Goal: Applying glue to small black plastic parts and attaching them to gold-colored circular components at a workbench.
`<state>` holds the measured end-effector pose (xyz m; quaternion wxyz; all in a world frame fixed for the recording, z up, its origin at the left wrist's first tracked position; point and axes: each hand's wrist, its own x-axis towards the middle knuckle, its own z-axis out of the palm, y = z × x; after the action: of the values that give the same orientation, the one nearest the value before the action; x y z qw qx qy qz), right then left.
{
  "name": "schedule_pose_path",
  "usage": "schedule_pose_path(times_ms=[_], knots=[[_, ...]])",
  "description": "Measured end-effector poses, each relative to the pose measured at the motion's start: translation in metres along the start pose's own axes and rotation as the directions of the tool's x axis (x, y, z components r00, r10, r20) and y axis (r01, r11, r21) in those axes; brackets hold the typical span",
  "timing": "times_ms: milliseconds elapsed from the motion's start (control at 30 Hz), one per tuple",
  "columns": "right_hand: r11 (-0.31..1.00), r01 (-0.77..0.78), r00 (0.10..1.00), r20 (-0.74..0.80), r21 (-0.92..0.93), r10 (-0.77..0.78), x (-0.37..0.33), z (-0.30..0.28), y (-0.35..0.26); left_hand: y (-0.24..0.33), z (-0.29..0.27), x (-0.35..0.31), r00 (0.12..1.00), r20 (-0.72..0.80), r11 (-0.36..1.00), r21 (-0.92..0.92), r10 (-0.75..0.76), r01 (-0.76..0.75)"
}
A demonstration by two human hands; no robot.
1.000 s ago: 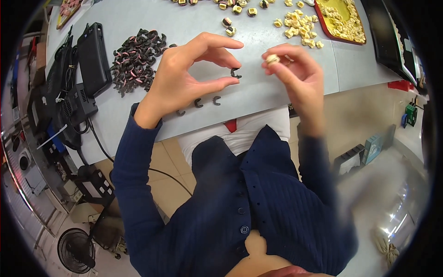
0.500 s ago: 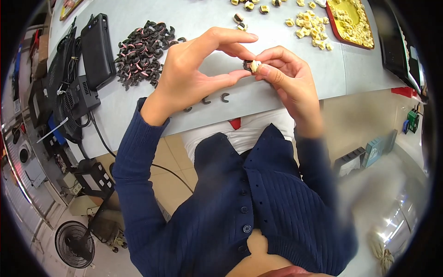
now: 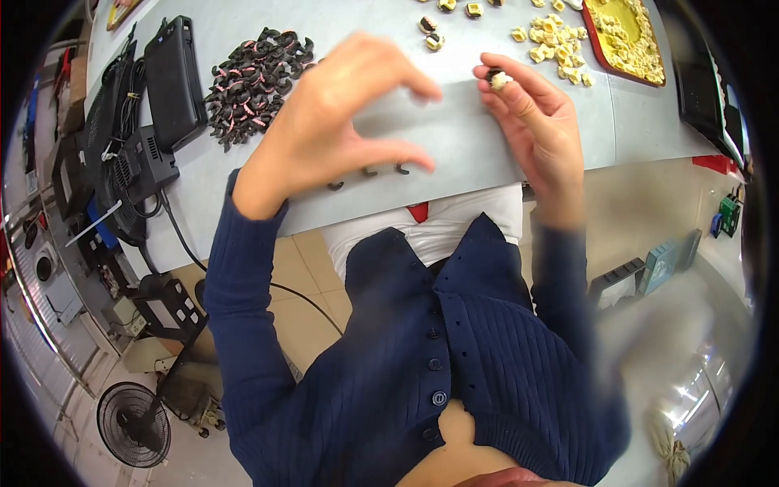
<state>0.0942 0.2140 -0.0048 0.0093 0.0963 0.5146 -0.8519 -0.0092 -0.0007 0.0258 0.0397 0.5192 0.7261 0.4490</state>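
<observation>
Between the thumb and fingertips of my right hand is a small cream-and-black piece, held up over the grey table. My left hand is empty, its thumb and fingers spread apart in a wide C and slightly blurred. Beyond its wrist lies a heap of black curved pieces with pink edges. A few loose black curved pieces rest by the near table edge, partly hidden under the left hand. Several cream-and-black pieces lie farther back, left of a cluster of cream pieces.
A yellow tray with a red rim holds many cream pieces at the far right. Next to it stands a dark screen-like device. On the left are a black box-shaped device, an adapter and cables. A fan stands on the floor.
My hands have moved apart. The right hand has carried the cream-and-black piece away to the right and farther back, and the left hand has let go of it.
</observation>
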Motion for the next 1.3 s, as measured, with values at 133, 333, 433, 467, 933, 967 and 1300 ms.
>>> schedule_pose_path(times_ms=[133,333,433,467,933,967,1300], knots=[[0.954,0.133,0.98,-0.107,-0.269,-0.167,0.001,-0.01,0.001,0.008,0.003,-0.009,0.973,0.223,0.998,0.008,-0.057,0.057],[0.623,0.331,0.877,-0.014,-0.709,-0.481,0.02,-0.003,0.018,0.009,0.009,-0.009,0.9,0.412,0.989,0.027,-0.145,0.147],[0.363,0.338,0.766,0.03,-0.868,-0.642,0.019,0.004,0.011,0.009,0.008,-0.012,0.896,0.415,0.985,0.009,-0.159,0.17],[0.234,0.31,0.709,0.061,-0.921,-0.702,0.018,-0.003,0.01,0.009,0.007,-0.013,0.898,0.409,0.985,0.012,-0.163,0.173],[-0.144,0.131,0.702,0.194,-0.981,-0.685,0.024,-0.065,-0.023,0.002,0.01,-0.012,0.946,0.266,0.973,-0.091,-0.184,0.214],[-0.145,0.14,0.696,0.201,-0.98,-0.689,0.024,-0.063,-0.023,0.002,0.011,-0.012,0.946,0.266,0.973,-0.09,-0.184,0.214],[-0.135,0.206,0.686,0.241,-0.969,-0.686,0.026,-0.061,-0.029,-0.001,0.008,-0.012,0.967,0.21,0.986,0.114,-0.141,0.119]])
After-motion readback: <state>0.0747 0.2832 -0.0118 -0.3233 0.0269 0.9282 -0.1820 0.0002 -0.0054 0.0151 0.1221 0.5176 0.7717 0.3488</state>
